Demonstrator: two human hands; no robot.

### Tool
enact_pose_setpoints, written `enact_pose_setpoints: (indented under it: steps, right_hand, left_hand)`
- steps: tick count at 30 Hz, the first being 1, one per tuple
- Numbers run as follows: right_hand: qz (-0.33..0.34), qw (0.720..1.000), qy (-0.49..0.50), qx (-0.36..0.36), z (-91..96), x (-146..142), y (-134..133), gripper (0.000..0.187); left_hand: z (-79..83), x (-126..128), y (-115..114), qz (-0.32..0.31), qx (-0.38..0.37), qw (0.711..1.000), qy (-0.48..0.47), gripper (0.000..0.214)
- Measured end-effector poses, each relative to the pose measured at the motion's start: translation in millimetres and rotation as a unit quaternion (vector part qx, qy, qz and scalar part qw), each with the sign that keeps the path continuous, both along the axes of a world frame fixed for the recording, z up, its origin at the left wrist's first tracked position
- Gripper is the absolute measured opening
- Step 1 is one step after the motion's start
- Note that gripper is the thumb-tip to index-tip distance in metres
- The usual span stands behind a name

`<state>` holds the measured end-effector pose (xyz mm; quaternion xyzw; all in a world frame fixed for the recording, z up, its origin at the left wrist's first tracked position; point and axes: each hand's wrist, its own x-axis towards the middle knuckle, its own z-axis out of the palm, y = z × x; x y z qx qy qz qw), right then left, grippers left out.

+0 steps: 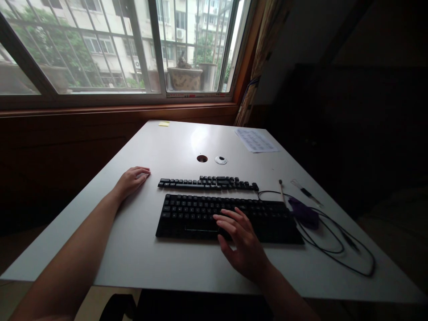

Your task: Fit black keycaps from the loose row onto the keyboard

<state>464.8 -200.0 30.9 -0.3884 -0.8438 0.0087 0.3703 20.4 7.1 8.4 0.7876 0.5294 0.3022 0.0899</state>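
Observation:
A black keyboard [187, 216] lies on the white table [174, 147] in front of me. My right hand [241, 243] hovers over its lower middle keys, fingers spread and holding nothing. Behind the keyboard runs a row of loose black keycaps [207, 183]. My left hand [132, 179] rests flat on the table to the left of that row, fingers loosely stretched, nothing in it.
A black cable [334, 249] loops at the right beside a purple object [303, 214], a thin stick [281, 189] and a small tool [306, 192]. A paper sheet [256, 140], a table hole [202, 158] with its cap [220, 160] and a yellow note [163, 123] lie farther back.

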Motion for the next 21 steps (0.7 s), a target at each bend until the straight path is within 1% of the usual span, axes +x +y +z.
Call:
enact_pose_setpoints:
  steps: [2,4,6,8,10,13,15,18,21]
  right_hand:
    - [-0.005,1.0,0.021,0.005,5.9,2.7,6.6,0.036]
    - [-0.013,0.999,0.035,0.006,16.0,5.6,18.5,0.027]
    - [-0.025,0.999,0.031,-0.01,28.1,7.4,36.2,0.025]
    - [-0.026,0.999,0.017,-0.027,38.5,6.9,58.8,0.027]
    - [-0.016,0.999,0.014,-0.048,43.9,3.4,84.2,0.031]
    - [-0.014,0.996,-0.016,-0.092,41.9,-5.8,120.0,0.036]
    - [-0.02,0.993,-0.053,-0.102,36.7,-12.5,138.7,0.036]
    - [-0.023,0.99,-0.091,-0.102,28.7,-19.8,157.7,0.032]
    - [-0.027,0.989,-0.104,-0.104,22.3,-22.7,169.0,0.033]
  left_hand:
    - [0.2,0.2,-0.6,-0.006,-0.002,1.0,-0.003,0.032]
    - [0.3,0.7,-1.6,-0.009,-0.004,1.0,-0.005,0.032]
    - [0.5,1.3,-3.0,-0.011,-0.006,1.0,-0.007,0.032]
    - [1.1,2.0,-4.6,-0.013,-0.007,1.0,-0.008,0.033]
    - [2.1,2.4,-6.4,-0.016,-0.009,1.0,-0.01,0.033]
    - [3.9,2.7,-9.1,-0.021,-0.012,1.0,-0.013,0.033]
    - [4.9,2.6,-10.7,-0.025,-0.013,0.999,-0.015,0.034]
    - [5.5,2.5,-11.8,-0.029,-0.012,0.999,-0.02,0.034]
    - [5.5,2.4,-11.6,-0.03,-0.013,0.999,-0.022,0.033]
